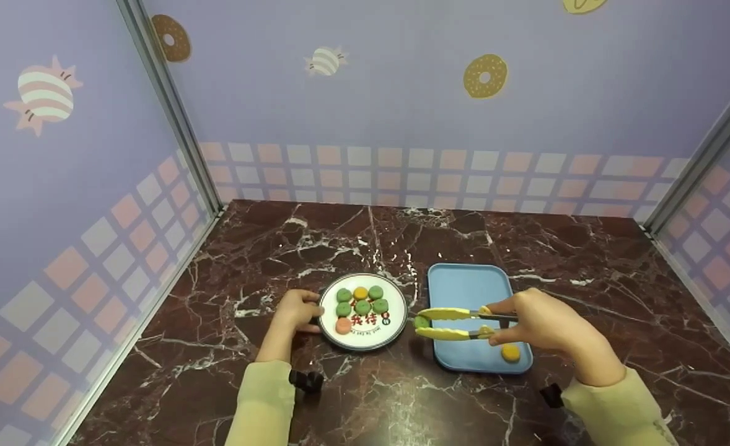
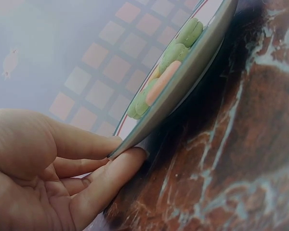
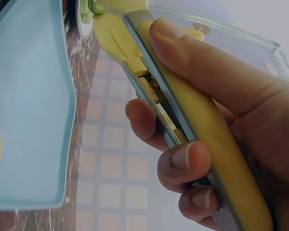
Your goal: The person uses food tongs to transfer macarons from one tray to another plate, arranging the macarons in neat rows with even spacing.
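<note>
My left hand (image 1: 297, 313) pinches the left rim of a round white plate (image 1: 396, 303), thumb and fingers on either side of the edge in the left wrist view. On the plate lie several green macarons (image 1: 363, 308), a yellow one (image 1: 360, 293) and an orange-pink one (image 1: 343, 326). Yellow-tipped tongs (image 1: 452, 334) are gripped in my right hand (image 1: 545, 325). Between their tips is a green macaron (image 1: 422, 322), held over the tray's left edge, just right of the plate. The right wrist view shows fingers wrapped round the tong handles (image 3: 197, 110).
A blue rectangular tray (image 1: 467, 285) stands right of the plate, with one yellow macaron (image 1: 510, 353) at its lower right corner. Both rest on a dark red marbled tabletop (image 1: 266, 248). Patterned purple panels (image 1: 402, 111) enclose the back and sides.
</note>
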`<state>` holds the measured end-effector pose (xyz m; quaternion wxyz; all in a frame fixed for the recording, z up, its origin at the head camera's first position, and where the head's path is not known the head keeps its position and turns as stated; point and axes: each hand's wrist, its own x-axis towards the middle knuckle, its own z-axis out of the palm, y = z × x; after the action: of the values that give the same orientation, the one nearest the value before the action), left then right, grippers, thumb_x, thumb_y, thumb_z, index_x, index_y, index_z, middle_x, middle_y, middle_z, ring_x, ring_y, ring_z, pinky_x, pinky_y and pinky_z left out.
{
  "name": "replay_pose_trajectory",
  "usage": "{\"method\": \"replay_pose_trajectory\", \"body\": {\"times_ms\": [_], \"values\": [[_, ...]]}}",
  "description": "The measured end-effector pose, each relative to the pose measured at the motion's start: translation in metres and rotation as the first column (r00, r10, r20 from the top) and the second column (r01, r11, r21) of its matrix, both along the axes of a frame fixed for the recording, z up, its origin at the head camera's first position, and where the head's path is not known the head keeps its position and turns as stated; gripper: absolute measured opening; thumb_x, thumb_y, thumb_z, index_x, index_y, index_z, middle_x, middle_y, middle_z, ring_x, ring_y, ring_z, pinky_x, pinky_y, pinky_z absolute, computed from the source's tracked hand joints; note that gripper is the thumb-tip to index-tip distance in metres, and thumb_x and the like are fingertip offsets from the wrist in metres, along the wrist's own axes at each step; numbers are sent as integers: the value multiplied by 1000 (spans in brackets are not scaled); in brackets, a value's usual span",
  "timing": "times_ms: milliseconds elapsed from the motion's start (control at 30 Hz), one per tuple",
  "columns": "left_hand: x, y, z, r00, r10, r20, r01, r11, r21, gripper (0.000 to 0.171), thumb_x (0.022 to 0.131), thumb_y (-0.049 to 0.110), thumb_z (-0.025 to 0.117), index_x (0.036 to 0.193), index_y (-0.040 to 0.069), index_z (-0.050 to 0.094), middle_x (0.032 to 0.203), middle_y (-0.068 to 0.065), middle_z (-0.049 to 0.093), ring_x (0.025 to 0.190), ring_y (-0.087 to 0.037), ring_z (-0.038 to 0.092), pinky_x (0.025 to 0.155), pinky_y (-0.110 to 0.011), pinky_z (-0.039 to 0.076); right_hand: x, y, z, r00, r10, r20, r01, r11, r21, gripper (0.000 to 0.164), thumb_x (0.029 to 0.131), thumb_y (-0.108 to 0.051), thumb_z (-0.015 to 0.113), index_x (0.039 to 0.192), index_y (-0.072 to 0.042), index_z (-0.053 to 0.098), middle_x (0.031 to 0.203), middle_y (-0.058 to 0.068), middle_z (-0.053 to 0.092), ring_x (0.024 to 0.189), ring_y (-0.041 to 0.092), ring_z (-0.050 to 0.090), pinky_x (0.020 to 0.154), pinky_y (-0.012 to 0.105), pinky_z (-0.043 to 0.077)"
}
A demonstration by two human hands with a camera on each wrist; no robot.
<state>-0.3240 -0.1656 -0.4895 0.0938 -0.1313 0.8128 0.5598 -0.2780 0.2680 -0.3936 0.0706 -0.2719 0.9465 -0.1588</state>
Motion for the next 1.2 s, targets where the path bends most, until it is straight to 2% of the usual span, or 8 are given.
{"method": "replay_pose_trajectory", "body": {"times_ms": [133,233,433,667,867,1100,1200], "values": [[0,0,0,1000,-4,-3,4,1000,2,43,95,-8,62,137,-14,56,129,-34,62,90,-34,74,62,-31,70,-5,-12,-2,1000,9,-14,-9,1000,1,59,80,-45,86,126,-10,75,119,9,77,73,7,66,60,24,49],[0,0,-1,1000,-6,-2,6,1000,7,44,95,-8,62,138,-14,55,131,-36,61,97,-38,73,62,-31,70,-9,-22,-5,999,32,-27,-32,999,-10,57,80,-43,87,125,-10,76,119,9,78,84,14,73,62,26,54],[0,0,0,1000,-1,1,1,1000,9,45,95,-8,62,138,-14,54,134,-37,59,100,-40,72,63,-31,70,-15,-42,-10,998,48,-33,-48,999,-15,54,80,-42,87,124,-12,76,119,7,78,92,24,76,65,32,61],[0,0,0,1000,-6,0,6,1000,16,44,95,-8,62,138,-15,55,130,-36,61,98,-38,73,64,-32,70,-22,-65,-15,998,61,-22,-62,998,-6,54,81,-39,87,125,-11,76,119,9,77,102,30,75,80,46,67],[0,-1,1,1000,-17,1,17,1000,-12,44,96,-6,62,140,-13,54,135,-36,59,103,-40,72,64,-32,70,-27,-79,-23,992,117,-56,-117,993,-4,49,81,-35,87,123,-13,77,116,9,79,100,30,75,82,47,67],[1,0,1,1000,-15,-3,15,1000,3,43,96,-7,62,138,-14,55,133,-35,59,90,-35,74,64,-32,70,-31,-88,-31,987,137,-85,-136,991,13,48,80,-35,89,122,-17,78,110,7,80,95,30,75,80,46,67],[1,0,1,1000,-19,-3,19,1000,1,44,96,-7,62,139,-14,54,134,-36,59,97,-38,73,65,-33,71,-34,-90,-33,982,157,-102,-156,988,17,47,79,-36,89,121,-16,79,106,6,81,91,29,75,77,45,67]]}}
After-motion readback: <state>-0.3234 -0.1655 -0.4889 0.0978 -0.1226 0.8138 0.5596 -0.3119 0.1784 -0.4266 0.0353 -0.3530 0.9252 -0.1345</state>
